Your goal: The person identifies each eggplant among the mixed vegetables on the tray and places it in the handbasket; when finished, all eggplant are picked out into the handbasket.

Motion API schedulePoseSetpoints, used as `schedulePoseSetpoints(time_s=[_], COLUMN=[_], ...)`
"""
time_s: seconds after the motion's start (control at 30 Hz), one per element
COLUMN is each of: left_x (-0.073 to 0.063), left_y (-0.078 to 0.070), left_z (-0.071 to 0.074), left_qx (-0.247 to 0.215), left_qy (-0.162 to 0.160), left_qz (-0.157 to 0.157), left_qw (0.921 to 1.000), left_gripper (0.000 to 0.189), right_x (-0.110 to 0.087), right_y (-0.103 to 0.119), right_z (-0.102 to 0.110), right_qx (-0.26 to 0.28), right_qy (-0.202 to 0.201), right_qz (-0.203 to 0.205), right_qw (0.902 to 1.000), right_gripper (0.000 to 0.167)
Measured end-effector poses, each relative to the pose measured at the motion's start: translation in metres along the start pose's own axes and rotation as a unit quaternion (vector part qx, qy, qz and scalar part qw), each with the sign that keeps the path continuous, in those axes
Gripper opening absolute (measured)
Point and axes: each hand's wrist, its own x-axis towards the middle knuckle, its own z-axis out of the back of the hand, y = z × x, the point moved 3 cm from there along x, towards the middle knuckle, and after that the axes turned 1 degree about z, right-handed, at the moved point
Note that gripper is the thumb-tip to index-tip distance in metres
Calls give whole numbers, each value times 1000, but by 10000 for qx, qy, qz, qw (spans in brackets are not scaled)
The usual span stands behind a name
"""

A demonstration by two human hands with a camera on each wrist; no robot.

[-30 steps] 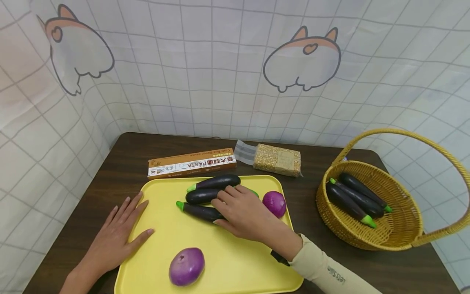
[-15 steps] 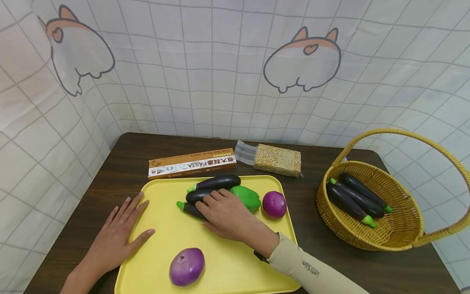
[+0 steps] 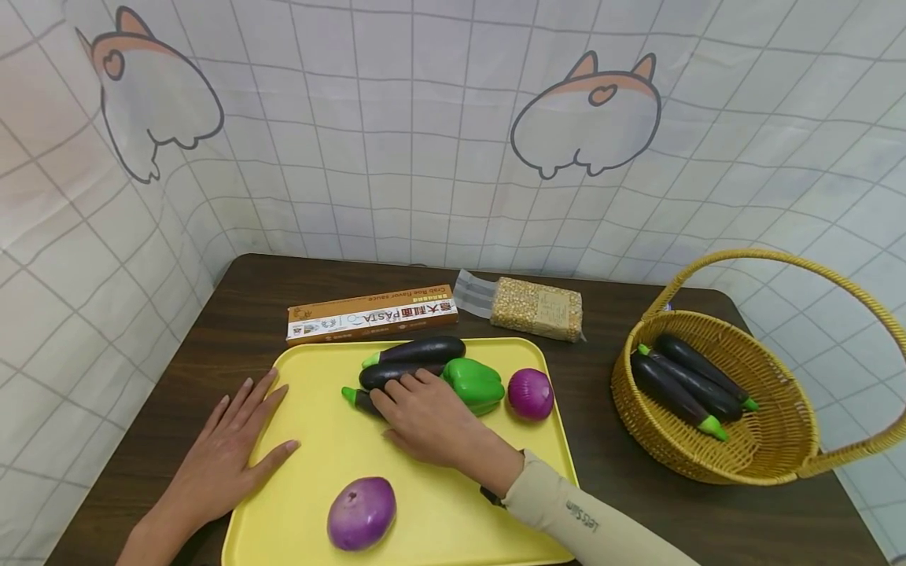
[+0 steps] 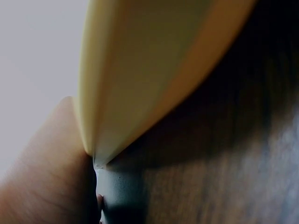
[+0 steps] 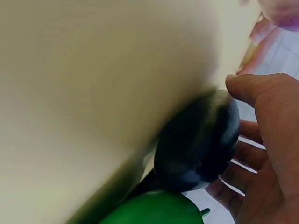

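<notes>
My right hand [image 3: 432, 424] reaches over the nearest of three dark eggplants on the yellow tray [image 3: 297, 503]. Its fingers and thumb curl round this eggplant [image 5: 196, 144], whose green-tipped stem end shows left of the hand. Two more eggplants, a middle one [image 3: 396, 373] and a far one [image 3: 425, 349], lie just behind. A green bell pepper [image 3: 476, 384] is beside the hand, with a purple onion [image 3: 531, 394] to its right. My left hand [image 3: 222, 456] rests with spread fingers across the tray's left rim. Nearer me lies a round purple vegetable [image 3: 362, 513].
Behind the tray are a pasta box [image 3: 373, 314] and a plastic-wrapped pack of pale kernels [image 3: 538, 307]. A woven basket [image 3: 771, 460] with a tall arched handle [image 3: 778, 255] stands on the right of the dark table, with several eggplants [image 3: 679, 385] inside.
My right hand has moved left along the nearest eggplant, uncovering the green pepper and covering more of that eggplant. The left hand has stayed in place.
</notes>
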Motion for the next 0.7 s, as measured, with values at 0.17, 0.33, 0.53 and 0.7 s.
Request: schedulePoseSetpoints(time_s=[0.17,0.33,0.53,0.7], left_x=[0,0,0,1], left_y=[-1,-1,-1,-1], left_z=[0,1,1,1], left_qx=[-28,-29,-13,-5], left_qy=[-9,-17,4,16], left_qz=[22,-17,-72,-89], left_qw=[10000,10000,10000,10000], left_gripper=[82,82,83,83], right_x=[1,2,3,2], right_y=[5,10,12,12], right_z=[-4,-5,-6,-8], right_qx=[93,73,340,400], right_qy=[-96,-209,-200,-216], right_qz=[-79,-163,-252,-261], right_qw=[9999,9996,9989,9986], right_gripper=[51,40,32,38])
